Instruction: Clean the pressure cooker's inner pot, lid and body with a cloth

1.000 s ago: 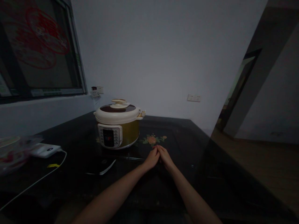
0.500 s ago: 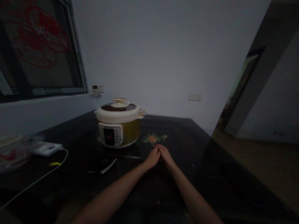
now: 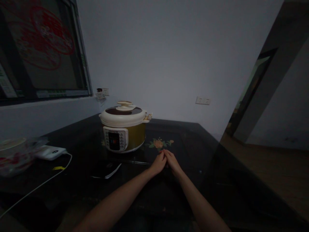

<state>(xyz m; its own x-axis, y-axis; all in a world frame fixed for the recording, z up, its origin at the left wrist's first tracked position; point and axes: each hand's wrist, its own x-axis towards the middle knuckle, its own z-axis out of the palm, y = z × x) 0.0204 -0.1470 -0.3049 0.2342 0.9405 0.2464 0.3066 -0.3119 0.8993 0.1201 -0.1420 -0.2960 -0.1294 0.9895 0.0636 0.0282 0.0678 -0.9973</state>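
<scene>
My left hand and my right hand rest together on the dark, glossy table, their fingertips meeting in a peak. The fingers look stretched forward, and no object shows in either hand; the palms and undersides are hidden. Just beyond the fingertips lies a printed flower pattern on the tabletop. To the left of the hands stands an electric pressure cooker with a cream lid in place and a lit display. Nearer my left forearm lies a flat black item with a pale edge, its kind unclear in the dim light.
At the far left are a plastic-wrapped bowl, a white device with a white cable, and a yellow scrap. Wall sockets sit behind the table. A window is at upper left.
The whole view has shifted slightly, so things sit a little further right in the picture. Both hands keep the same pose on the table.
</scene>
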